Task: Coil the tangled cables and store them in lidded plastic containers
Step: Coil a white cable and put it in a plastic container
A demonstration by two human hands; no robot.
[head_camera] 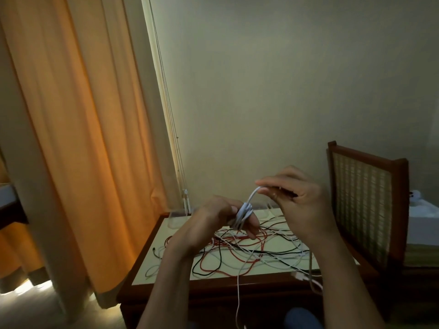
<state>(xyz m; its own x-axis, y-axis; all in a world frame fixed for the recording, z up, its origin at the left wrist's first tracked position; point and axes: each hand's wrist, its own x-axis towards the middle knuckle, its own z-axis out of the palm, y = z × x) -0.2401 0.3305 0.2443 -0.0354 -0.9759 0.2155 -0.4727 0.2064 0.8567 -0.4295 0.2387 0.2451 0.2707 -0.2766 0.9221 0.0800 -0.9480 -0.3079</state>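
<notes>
Early stage. Left hand (221, 219) has the white cable (244, 213) wound round its fingers. Right hand (299, 200) pinches the strand just above. The tangle (237, 252) below both grips lies uncoiled on the table (190, 284). Nothing stored yet.

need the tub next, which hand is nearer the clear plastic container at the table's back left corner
Left. The left hand is just right of the clear plastic container; the right hand is farther right.

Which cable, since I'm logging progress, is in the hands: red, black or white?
The white cable, wound round fingers of the left hand and pinched by the right hand. The red cable and black cable lie loose in the tangle on the table.
</notes>
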